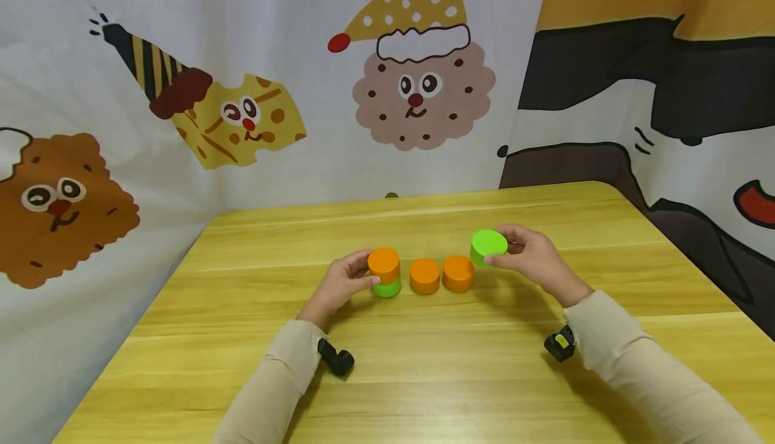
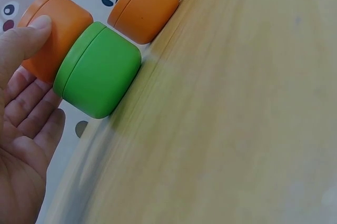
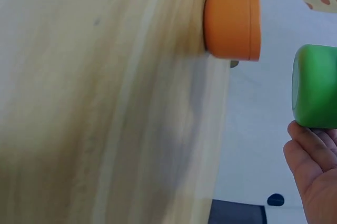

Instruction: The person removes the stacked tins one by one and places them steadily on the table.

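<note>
"Cream sleeves [image 1: 266,383] come first, right up close. What sits by the cuffs?"

"One small black gadget [image 1: 336,358] by the left cuff, and another black gadget [image 1: 560,343] by the right one. They're over the wooden table [image 1: 424,390], which is yellow with long stripes."

"What is the left hand [image 1: 344,282] doing?"

"It's holding the top orange tub [image 1: 384,264] by the side, with the thumb in front. That tub is right over the bottom green tub [image 1: 387,288], like two blocks in a pile. The green one stands on the table. I can't tell if the orange one is pressing down on it."

"And the right hand [image 1: 535,255]?"

"It's pinching the lifted green tub [image 1: 489,245], up in the air over the table. Its thumb is on the near side."

"What's in between the hands?"

"The middle orange tub [image 1: 425,276] and the right orange tub [image 1: 458,273]. They stand on the table just beside each other, and nobody is touching them."

"What's way at the back?"

"A big white cloth [image 1: 272,185]! It has a funny cheese [image 1: 242,121] in a stripy hat, and a pink cookie [image 1: 424,104] in a spotty one."
</note>
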{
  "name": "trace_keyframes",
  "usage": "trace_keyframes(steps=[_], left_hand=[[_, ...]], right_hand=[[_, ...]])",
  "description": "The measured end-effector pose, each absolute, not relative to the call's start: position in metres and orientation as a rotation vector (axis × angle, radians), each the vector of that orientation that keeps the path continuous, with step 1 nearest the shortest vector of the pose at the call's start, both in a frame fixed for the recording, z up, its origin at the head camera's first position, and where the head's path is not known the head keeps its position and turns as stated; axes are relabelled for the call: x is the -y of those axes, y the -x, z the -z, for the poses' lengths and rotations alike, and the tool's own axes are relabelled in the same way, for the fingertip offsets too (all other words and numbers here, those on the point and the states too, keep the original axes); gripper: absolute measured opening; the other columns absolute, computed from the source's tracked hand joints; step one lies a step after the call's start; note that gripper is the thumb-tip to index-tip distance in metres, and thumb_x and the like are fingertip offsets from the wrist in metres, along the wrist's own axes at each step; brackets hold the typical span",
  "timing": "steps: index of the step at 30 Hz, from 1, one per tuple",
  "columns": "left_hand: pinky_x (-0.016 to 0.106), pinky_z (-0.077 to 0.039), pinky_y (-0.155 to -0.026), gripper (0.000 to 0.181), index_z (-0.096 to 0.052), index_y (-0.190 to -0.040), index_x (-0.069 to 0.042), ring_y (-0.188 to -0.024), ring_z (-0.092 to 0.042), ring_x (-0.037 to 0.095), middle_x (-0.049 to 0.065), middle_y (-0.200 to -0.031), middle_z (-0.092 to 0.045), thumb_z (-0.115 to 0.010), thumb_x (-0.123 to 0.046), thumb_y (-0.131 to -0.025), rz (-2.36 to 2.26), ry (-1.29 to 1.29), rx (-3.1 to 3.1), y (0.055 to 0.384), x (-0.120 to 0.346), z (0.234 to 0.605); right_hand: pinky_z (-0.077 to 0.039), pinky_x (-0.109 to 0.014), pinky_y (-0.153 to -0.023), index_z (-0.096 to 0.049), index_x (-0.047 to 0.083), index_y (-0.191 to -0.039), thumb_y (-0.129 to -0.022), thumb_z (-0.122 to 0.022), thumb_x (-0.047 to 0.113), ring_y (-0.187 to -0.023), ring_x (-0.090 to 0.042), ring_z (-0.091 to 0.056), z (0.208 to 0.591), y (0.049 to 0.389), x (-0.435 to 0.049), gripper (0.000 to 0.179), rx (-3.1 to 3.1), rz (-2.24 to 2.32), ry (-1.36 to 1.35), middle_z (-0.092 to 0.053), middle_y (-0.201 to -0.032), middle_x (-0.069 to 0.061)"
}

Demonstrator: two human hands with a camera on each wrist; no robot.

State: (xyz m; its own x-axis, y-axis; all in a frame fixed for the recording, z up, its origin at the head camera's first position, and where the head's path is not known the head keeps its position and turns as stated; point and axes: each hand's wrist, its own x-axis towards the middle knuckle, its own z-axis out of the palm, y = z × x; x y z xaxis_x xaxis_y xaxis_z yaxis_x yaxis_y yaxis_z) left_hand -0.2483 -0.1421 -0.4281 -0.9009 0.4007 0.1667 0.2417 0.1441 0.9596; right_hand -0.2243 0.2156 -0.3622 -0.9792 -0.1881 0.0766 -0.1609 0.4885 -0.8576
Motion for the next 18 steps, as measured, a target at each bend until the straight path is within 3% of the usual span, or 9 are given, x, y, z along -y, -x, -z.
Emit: trace_keyframes(steps=[10, 18], left_hand=[[0.033, -0.039, -0.104, 0.051, -0.053, -0.129, -0.003, -0.118, -0.053, 0.027, 0.017, -0.125, -0.057, -0.07, -0.01, -0.082, -1.87, -0.62, -2.279, 0.248, 0.142, 0.427], [0.031, -0.04, -0.103, 0.05, -0.054, -0.129, -0.005, -0.115, -0.055, 0.023, 0.014, -0.123, -0.059, -0.07, -0.012, -0.082, -1.861, -0.617, -2.299, 0.248, 0.141, 0.427]], right_hand=[[-0.052, -0.025, -0.08, -0.047, -0.003, -0.128, -0.078, -0.075, 0.03, -0.108, -0.032, -0.056, 0.374, 0.231, -0.224, 0.066, -2.667, 1.485, 0.245, -0.054, -0.122, -0.02], [-0.051, -0.038, -0.087, -0.046, -0.003, -0.127, -0.077, -0.075, 0.032, -0.113, -0.035, -0.053, 0.386, 0.234, -0.229, 0.067, -2.623, 1.446, 0.24, -0.052, -0.123, -0.021]])
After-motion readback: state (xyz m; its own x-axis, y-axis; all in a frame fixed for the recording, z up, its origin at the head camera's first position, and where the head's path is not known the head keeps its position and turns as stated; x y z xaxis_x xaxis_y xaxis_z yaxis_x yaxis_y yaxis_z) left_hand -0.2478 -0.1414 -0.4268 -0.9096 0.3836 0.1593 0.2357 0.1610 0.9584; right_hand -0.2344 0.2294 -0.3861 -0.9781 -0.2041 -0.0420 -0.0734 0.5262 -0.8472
